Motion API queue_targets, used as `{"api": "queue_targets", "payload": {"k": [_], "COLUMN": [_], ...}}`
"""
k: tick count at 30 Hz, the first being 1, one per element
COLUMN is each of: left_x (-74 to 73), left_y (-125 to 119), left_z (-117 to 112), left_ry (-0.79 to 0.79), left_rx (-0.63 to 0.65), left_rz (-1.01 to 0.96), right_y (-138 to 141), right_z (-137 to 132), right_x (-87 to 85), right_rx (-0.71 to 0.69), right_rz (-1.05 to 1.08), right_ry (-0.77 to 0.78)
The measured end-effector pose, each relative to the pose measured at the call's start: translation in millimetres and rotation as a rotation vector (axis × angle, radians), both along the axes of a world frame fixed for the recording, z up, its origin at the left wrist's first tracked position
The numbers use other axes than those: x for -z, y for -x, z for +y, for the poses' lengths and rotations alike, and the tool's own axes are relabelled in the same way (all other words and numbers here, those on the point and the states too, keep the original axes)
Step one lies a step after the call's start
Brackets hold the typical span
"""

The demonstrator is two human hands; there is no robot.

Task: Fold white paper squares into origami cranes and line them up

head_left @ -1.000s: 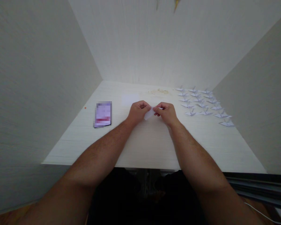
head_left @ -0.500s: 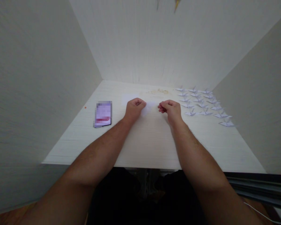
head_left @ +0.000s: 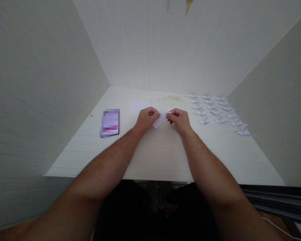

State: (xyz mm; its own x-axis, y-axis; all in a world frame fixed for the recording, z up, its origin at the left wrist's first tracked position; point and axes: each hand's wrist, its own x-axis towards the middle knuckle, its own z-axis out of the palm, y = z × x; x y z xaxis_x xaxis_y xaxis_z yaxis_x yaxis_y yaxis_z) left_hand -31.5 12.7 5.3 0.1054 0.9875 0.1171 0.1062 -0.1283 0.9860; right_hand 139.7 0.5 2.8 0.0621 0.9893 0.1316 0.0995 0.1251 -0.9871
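Between my hands is a small folded piece of white paper (head_left: 159, 121), raised at an angle just over the tabletop. My left hand (head_left: 147, 117) pinches its left side between thumb and fingers. At its upper right corner, my right hand (head_left: 178, 117) has thumb and index finger closed on the paper, with the other fingers curled below. Behind my left hand, pale paper (head_left: 138, 105) lies flat on the table. To the right stand several folded paper cranes (head_left: 213, 107) in rows.
A phone-like device (head_left: 110, 122) with a blurred screen lies left of my hands on the white table (head_left: 160, 157). Pale walls (head_left: 150, 50) enclose the table at the back and both sides. A brownish stain (head_left: 169, 98) marks the table's rear.
My right hand has moved left and its fingers have closed on the paper. My left hand has shifted slightly right, and the paper's folded shape shows more clearly.
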Motion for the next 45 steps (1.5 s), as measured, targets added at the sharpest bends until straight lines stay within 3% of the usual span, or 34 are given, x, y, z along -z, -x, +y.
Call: {"api": "queue_targets", "payload": {"k": [5, 9, 19, 32, 36, 40, 45], "left_x": [-1.3, -1.0, 0.0, -0.4, 2.7, 4.4, 1.2], "left_y": [-2.5, -4.2, 1.3, -2.9, -4.2, -8.0, -12.6], "left_z": [-3.7, -4.6, -0.1, -2.9, -2.5, -5.1, -11.7], "left_ry": [-0.015, 0.024, 0.040, -0.124, -0.070, 0.017, 0.010], "left_rx": [0.090, 0.085, -0.011, 0.067, 0.096, 0.121, 0.165], "left_rz": [0.024, 0.010, 0.018, 0.170, 0.077, -0.111, -0.098], "right_y": [3.0, 2.8, -3.9, -0.3, 1.7, 7.4, 16.0], "right_z": [-3.8, -3.8, -0.1, -3.1, -2.2, -0.2, -5.4], "right_x": [0.3, 1.6, -1.3, -2.7, -0.9, 3.9, -0.7], "right_rx": [-0.069, -0.016, 0.060, -0.011, -0.022, -0.025, -0.038], "right_rz": [-0.134, -0.186, -0.022, -0.205, -0.125, 0.151, 0.361], "right_ry": [-0.053, -0.096, -0.080, -0.065, -0.050, -0.028, 0.055]}}
